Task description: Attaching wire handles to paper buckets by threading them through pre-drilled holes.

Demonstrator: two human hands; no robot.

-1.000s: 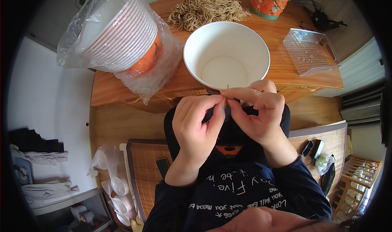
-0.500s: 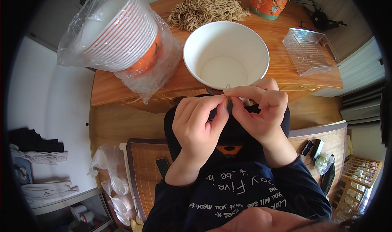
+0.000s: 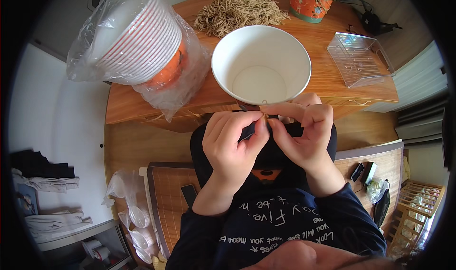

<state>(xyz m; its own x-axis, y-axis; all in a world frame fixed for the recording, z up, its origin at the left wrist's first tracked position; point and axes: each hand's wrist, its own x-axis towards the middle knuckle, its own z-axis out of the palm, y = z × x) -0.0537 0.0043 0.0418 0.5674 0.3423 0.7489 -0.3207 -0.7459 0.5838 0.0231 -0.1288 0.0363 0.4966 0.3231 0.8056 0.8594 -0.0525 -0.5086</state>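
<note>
My left hand point(image 3: 231, 139) pinches a thin tan cord point(image 3: 265, 102) between thumb and forefinger, right at the near side of a large white-lined paper bucket point(image 3: 223, 63). From the other side, my right hand point(image 3: 308, 132) meets it, forefinger stretched to the same cord and thumb close below. A small loop of the cord shows above the fingertips; the rest is hidden by the fingers. The bucket's wide mouth faces up toward me, and its outer wall is mostly out of sight. Behind it lies a tangled heap of tan cords point(image 3: 241, 13).
On the left of the wooden desk point(image 3: 327, 82), a stack of buckets point(image 3: 142, 44) leans in clear plastic wrap. An orange bucket point(image 3: 308, 5) with cords hanging over it stands at the back. A clear plastic tray point(image 3: 358, 61) sits at the right. A phone point(image 3: 189, 194) lies left of me.
My right thumb has drawn slightly away from the left fingertips. The hands otherwise stay in place, with the cord loop still showing above the fingers.
</note>
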